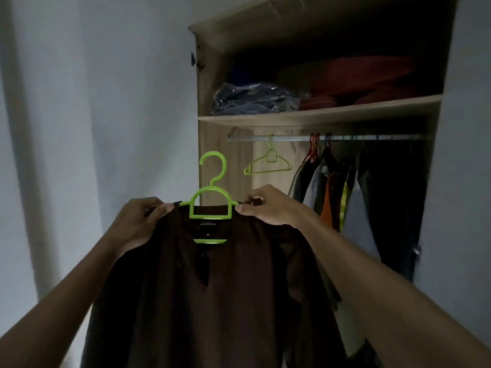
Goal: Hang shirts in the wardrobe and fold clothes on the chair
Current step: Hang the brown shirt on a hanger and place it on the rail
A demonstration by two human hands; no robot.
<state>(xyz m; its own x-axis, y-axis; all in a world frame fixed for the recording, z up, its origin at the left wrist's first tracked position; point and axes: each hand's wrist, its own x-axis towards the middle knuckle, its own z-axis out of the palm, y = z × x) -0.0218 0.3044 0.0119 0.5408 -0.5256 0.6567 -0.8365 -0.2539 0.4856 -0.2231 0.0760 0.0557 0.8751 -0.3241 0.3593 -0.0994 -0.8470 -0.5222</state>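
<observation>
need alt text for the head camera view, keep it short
Two hands, left hand and right hand, hold a dark brown shirt on a green hanger before an open wardrobe, where an empty green hanger and clothes hang.

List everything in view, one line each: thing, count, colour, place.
shirt: one, dark brown, on the held hanger, in front
held hanger: one, bright green, inside the shirt's collar
empty hanger: one, green, left part of the rail
rail: one, silver, under the shelf
hanging clothes: several, mixed colours, right part of the rail
shelf: one, light wood, above the rail
plastic-wrapped bundle: one, dark blue, shelf left
red fabric: a pile, shelf right
left hand: grips the shirt's left shoulder
right hand: pinches the shirt's right shoulder
</observation>
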